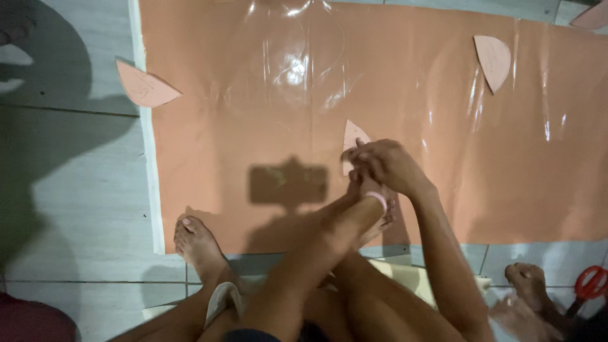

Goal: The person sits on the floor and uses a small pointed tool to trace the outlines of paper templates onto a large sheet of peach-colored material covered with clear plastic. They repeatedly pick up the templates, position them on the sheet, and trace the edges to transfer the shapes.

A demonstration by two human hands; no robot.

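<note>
Head view: both hands meet mid-frame on the big shiny orange sheet (443, 158). Right hand (389, 164) is curled, fingers pressing a small pink cutout (352, 136) flat. Left hand (370, 193) is tucked under it; can't tell its fingers. Sheet looks slick, so the cutout could slip & shift.

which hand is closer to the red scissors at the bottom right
Right. The right hand is up on the orange sheet, nearer the red scissors; the left hand, just beneath it, is slightly farther. Neither touches them.
</note>
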